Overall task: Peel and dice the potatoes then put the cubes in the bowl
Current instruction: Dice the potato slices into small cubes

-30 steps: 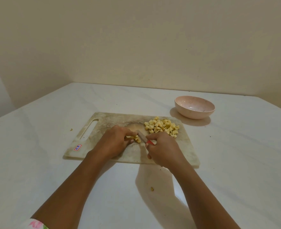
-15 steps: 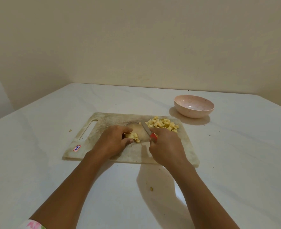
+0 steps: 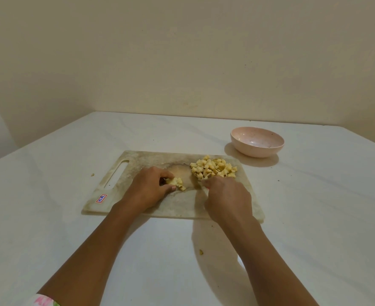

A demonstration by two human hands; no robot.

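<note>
Centre of the frame, a stained board lies on a pale table, its handle slot toward the left and a small red and blue sticker at its lower left corner. Both hands are down on it; the left hand sits at the middle of the board, fingers bent over and thumb tucked in, gripping a partly cut potato whose right end is already scored into yellow bits touching the board; the right hand is just to the right of it, fingers clenched around a knife; only a pale sliver of blade and a spot of red show at the hand's left edge, so I cannot tell how the blade is angled.

A heap of cubes sits on the upper right part of the board, just above the right hand's knuckles and apart from the held piece. The pink speckled bowl stands off the board, near its upper right corner, on the table; no cubes show inside it.

A small yellow scrap lies on the table below the board, between the forearms; a flowered sleeve peeks in at the lower left edge; a plain cream wall fills the upper half.
</note>
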